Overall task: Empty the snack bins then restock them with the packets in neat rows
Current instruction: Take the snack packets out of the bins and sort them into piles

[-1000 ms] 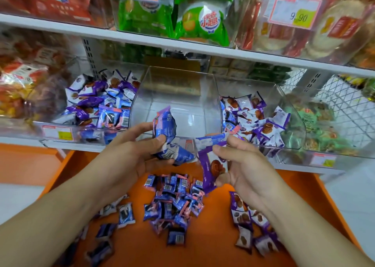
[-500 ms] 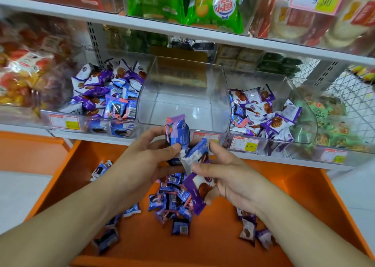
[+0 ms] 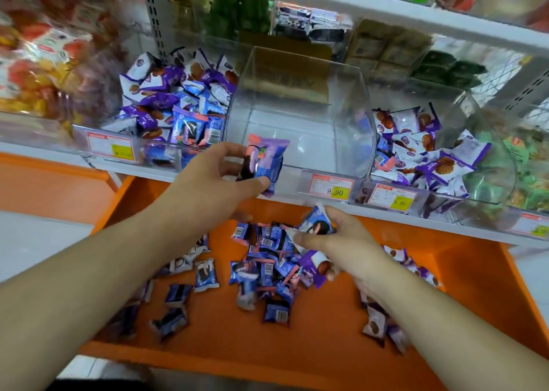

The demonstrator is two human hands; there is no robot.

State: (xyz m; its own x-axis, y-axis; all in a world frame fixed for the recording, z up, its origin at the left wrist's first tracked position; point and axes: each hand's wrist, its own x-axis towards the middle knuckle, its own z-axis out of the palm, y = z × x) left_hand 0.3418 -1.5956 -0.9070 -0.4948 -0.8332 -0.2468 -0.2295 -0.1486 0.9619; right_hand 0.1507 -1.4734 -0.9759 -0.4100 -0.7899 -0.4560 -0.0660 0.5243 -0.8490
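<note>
Since earlier, left hand (image 3: 217, 179) lifted pinched blue packet (image 3: 266, 165) toward middle bin (image 3: 350, 117); right hand (image 3: 338, 242) gripped two; we judged upright, back-first placement best

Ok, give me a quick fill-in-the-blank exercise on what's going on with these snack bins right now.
1. The middle bin holds ____ packets.
2. The left hand holds a blue-and-pink packet at the front of the ____ bin.
3. The loose packets lie on an ____ shelf.

Missing words: no; middle; orange
</note>
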